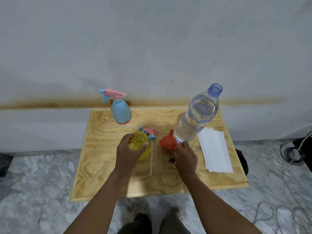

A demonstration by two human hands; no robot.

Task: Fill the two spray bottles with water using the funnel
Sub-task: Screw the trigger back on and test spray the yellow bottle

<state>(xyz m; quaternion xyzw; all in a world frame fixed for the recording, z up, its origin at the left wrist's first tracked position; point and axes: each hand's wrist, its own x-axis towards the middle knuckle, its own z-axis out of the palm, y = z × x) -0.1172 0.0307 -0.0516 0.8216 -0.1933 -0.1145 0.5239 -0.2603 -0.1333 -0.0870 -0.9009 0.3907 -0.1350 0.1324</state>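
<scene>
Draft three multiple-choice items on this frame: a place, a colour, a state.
1. Where is the funnel? A) on the board, beside the water bottle B) in a bottle's neck C) inside a bowl
2. What colour is the spray bottle gripped by the left hand? A) blue B) yellow C) red
3. The water bottle is: A) capped B) uncapped C) lying down
Answers: 1 A, it lies by the bottle's base; 2 B, the fingers wrap a yellow body; 3 B, its neck stands open.

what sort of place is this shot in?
Probably a plain indoor room, a makeshift work spot, not a lab: plywood table against a stained grey wall, marbled floor, loose cables lying at the right.
</scene>
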